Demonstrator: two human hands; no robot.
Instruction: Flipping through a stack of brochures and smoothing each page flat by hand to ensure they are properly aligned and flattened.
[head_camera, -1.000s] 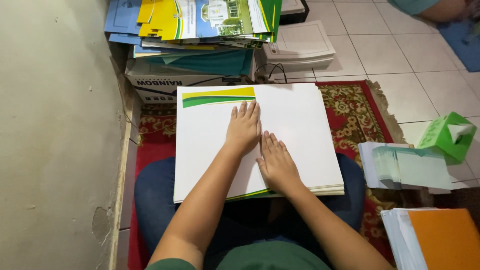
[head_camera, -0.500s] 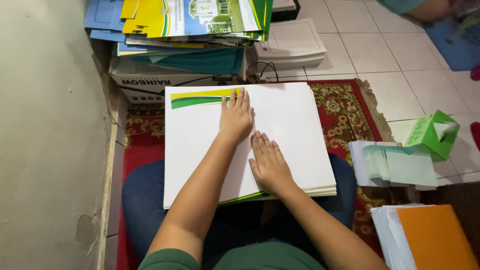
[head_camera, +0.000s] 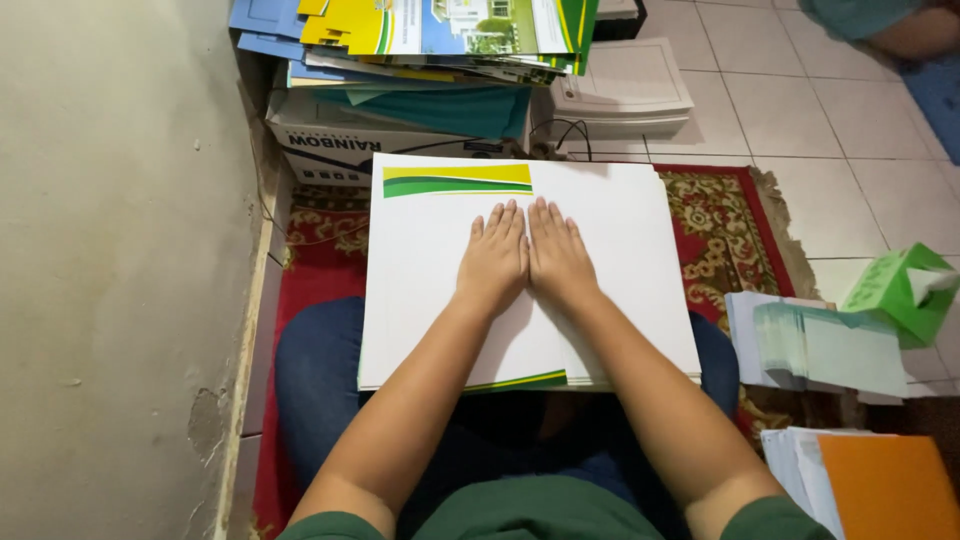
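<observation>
A stack of large white sheets (head_camera: 420, 290) rests on my lap, its top sheet folded along the middle and showing a yellow and green band (head_camera: 457, 180) at its far edge. My left hand (head_camera: 494, 258) lies flat on the sheet with fingers straight and together. My right hand (head_camera: 558, 255) lies flat beside it, touching it along the fold. Neither hand grips anything; both press palm-down on the paper.
A wall (head_camera: 110, 280) runs along the left. Ahead stand a cardboard box (head_camera: 330, 150) under a pile of coloured folders (head_camera: 440, 35) and a white paper stack (head_camera: 625, 85). A red patterned rug (head_camera: 725, 240), a green tissue box (head_camera: 895, 290), paper piles (head_camera: 800, 345) and an orange folder (head_camera: 885, 485) lie to the right.
My right hand has slid forward along the sheet to lie level with my left hand. The view has shifted slightly.
</observation>
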